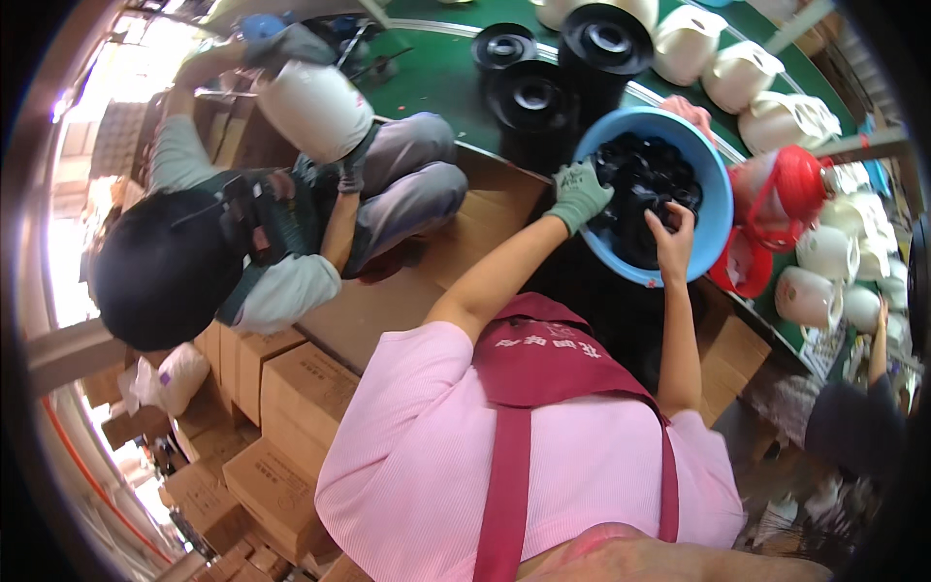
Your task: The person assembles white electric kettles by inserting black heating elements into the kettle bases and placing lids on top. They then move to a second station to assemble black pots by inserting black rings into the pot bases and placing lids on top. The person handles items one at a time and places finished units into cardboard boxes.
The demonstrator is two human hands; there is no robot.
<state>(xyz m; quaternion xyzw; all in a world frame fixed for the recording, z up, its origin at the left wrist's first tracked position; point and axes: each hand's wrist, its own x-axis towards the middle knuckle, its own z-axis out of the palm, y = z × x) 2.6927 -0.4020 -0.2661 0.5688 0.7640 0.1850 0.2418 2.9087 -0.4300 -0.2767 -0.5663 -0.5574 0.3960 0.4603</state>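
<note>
Shiny black plastic parts [645,175] lie in a heap inside a blue basin [719,184]. The bare right hand [673,241] is nearer to the middle of the heap: it comes in over the near side, and the parts lie right by its fingers and past them. Its thumb and first finger are a little apart; I cannot tell if they hold a part. The gloved left hand [580,196] is at the left rim; I cannot tell what its fingers grip. The parts are so mixed up that no long way shows. The basin's wall stands all around them. Black tubs [606,39] stand past it at the green counter [427,73], with cream shells [687,44] farther right. A red pot [800,184] is just beside the basin on the right, and a co-worker [170,267] holds a white shell [315,112] on the left
</note>
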